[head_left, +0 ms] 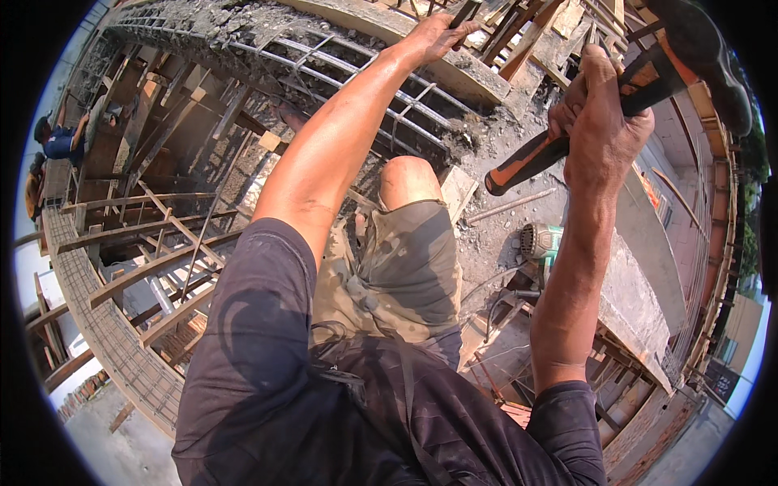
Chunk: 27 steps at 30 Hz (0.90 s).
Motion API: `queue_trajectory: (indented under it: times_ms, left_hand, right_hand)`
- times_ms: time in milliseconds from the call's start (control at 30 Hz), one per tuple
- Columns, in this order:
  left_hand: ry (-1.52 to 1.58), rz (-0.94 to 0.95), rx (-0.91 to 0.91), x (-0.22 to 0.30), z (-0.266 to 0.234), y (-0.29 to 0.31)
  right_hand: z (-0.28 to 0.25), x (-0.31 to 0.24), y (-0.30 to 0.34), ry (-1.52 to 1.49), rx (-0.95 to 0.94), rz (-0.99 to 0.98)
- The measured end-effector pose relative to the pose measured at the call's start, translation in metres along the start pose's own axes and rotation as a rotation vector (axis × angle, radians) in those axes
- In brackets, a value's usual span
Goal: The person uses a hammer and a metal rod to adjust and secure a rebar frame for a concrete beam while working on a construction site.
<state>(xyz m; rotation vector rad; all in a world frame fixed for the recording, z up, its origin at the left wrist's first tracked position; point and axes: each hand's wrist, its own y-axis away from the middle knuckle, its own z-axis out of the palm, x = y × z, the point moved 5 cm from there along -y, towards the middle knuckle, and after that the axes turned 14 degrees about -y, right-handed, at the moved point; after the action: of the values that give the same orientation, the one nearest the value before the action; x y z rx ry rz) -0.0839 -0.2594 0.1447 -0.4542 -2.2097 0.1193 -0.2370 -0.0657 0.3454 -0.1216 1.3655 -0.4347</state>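
My right hand [596,121] is wrapped round the handle of a hammer [531,162] with black and orange grips. The dark hammer head [705,61] is raised at the upper right. At the top of the view, my left hand [442,36] is closed round a dark metal bar [466,11]. Most of that bar is out of view, so I cannot tell its tip. Below my left forearm runs a cage of steel rebar [340,63], exposed along a broken concrete beam. A wooden board [462,77] lies beside the cage.
A green power tool [540,240] lies on the rubble-strewn concrete right of my knee. Near it is a loose rod [510,206]. Timber props [154,219] and a deep drop lie on the left. Two people [61,142] are at the far left. A grey panel [636,296] leans at the right.
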Motion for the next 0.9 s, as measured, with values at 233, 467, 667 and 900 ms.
queue_trajectory:
  times_ms: [233, 467, 667, 900]
  left_hand:
    - [-0.064, -0.114, -0.03, -0.02, 0.02, -0.003]
    - [-0.136, -0.145, -0.123, -0.024, 0.015, 0.001]
    - [0.014, 0.008, -0.042, -0.001, 0.018, -0.007]
    - [-0.125, -0.094, -0.056, -0.056, 0.015, -0.003]
  right_hand:
    - [0.006, 0.066, 0.021, 0.428, -0.262, 0.58]
    - [0.009, -0.045, -0.033, 0.023, -0.162, -0.076]
    - [-0.017, 0.102, -0.037, 0.414, -0.265, 0.502]
    - [-0.009, 0.022, -0.023, 0.341, -0.088, 0.377]
